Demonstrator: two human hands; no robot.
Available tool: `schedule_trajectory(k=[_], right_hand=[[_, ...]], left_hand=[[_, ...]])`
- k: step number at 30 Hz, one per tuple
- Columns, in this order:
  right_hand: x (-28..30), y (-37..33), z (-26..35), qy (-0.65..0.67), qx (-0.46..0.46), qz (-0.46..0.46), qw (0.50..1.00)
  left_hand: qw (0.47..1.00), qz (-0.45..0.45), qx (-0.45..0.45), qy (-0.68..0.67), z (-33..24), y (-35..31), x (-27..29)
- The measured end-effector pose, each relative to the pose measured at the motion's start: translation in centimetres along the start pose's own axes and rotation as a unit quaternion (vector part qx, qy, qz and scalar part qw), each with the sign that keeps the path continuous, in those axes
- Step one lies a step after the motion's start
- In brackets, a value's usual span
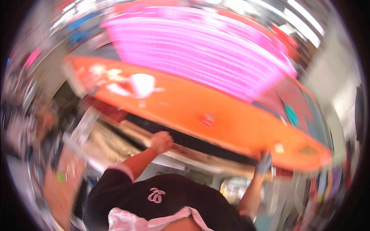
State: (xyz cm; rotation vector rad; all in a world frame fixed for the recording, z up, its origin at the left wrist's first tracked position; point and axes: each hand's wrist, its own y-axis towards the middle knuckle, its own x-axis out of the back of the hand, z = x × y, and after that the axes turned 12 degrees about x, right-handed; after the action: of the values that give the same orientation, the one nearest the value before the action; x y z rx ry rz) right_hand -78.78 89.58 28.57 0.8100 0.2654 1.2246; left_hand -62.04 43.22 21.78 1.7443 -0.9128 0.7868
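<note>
My bare left hand (162,142) is closed, its fingers curled, in front of the dark strip (192,144) below the orange tabletop's near edge. Whatever it may hold is hidden. Farther right, my right hand (264,163) wears a grey glove and is close to that same edge. Motion blur smears its fingers. Between and beyond my hands stretches the long orange tabletop (173,102). Behind it stands a large, bright pink piece with many parallel lines (192,54); I cannot make out its kind.
A white rounded object (142,85) and pale scraps (106,73) lie on the tabletop's left part. At its right end is a small pale block (279,148). A teal item (291,114) rests beyond it. Wooden boards (133,131) run under the near edge. Blurred clutter fills the left side.
</note>
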Motion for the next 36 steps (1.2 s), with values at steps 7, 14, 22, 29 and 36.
schedule_trajectory(k=[7,14,22,29,36], right_hand=[[-3.2,-9.1,3.5,-0.201,0.208,0.307,0.907],[-4.7,-8.0,4.6,-0.167,0.218,0.323,0.906],[-3.7,-8.5,5.5,-0.127,0.19,0.334,0.915],[-1.0,-14.5,8.1,-0.146,0.187,0.297,0.925],[4.7,-23.9,13.0,-0.277,0.173,0.219,0.919]], left_hand=[[0.995,-0.086,0.021,-0.038,-3.2,-0.9,1.2],[0.995,-0.086,0.028,-0.036,-1.9,0.3,1.4],[0.994,-0.003,0.096,-0.061,-2.5,-0.1,1.5],[0.994,0.05,0.081,-0.051,-2.8,-6.3,4.4],[0.991,0.099,0.035,-0.083,-3.7,-16.4,9.6]])
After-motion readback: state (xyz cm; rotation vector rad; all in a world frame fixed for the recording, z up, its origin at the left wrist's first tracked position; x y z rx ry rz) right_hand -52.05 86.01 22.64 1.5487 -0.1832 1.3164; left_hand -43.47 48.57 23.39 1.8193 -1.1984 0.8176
